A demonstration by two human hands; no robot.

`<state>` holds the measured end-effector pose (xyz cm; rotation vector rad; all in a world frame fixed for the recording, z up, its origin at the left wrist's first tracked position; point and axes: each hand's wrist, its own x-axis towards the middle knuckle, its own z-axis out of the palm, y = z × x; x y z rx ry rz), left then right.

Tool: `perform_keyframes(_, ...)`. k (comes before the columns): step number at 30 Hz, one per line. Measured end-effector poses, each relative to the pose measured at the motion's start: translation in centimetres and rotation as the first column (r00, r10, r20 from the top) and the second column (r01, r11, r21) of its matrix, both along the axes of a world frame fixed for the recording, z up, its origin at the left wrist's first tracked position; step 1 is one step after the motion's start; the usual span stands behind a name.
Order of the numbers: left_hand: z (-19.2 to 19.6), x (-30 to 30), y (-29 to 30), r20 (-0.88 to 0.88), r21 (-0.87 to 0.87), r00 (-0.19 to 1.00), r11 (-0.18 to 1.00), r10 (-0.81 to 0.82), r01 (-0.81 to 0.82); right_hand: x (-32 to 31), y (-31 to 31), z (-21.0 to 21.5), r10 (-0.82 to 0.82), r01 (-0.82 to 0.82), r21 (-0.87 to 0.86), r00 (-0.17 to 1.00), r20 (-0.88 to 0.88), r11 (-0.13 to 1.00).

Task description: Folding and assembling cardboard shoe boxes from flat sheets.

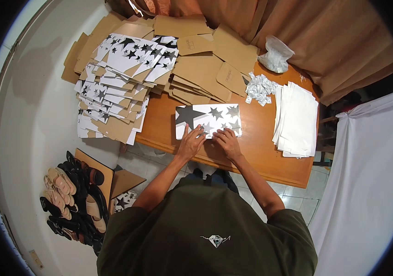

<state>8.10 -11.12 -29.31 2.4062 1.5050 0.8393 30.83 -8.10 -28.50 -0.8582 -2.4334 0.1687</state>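
A white box [209,112] printed with black and grey stars lies on the wooden table in front of me, its top closed. At the left part of its near edge is my left hand [191,142], fingers bent over the top and the thumb by the front edge. Close beside it, my right hand [227,143] grips the same edge farther right, its fingers curled onto the top. The front side of the box is mostly hidden by my hands.
Flat star-printed cardboard pieces [127,57] pile up at the left, with plain brown cardboard [196,73] behind the box. On the right of the table [251,152] are small white packets [261,89], white paper sheets [296,119] and a plastic bag [276,54]. Shoes [93,207] lie lower left.
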Motion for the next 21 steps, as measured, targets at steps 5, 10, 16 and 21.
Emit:
perform_keyframes(5,-0.1,0.4,0.6,0.020,0.057,0.999,0.998,0.026,-0.027,-0.6,0.3,-1.1,-0.094,0.092,-0.051,0.995,-0.024,0.994)
perform_keyframes(10,0.2,0.7,0.3,0.073,-0.093,0.994,0.993,0.083,-0.076,-0.2,0.9,-1.1,-0.177,0.147,-0.253,0.979,-0.101,0.956)
perform_keyframes(16,0.5,1.5,-0.2,0.050,-0.138,0.990,0.983,0.132,-0.124,-0.8,0.9,0.6,-0.185,0.181,-0.101,0.982,-0.029,0.978)
perform_keyframes(21,0.0,2.5,-0.4,-0.046,-0.113,0.985,0.979,0.168,-0.172,0.0,1.5,-1.1,-0.170,0.174,-0.083,0.984,0.055,0.981)
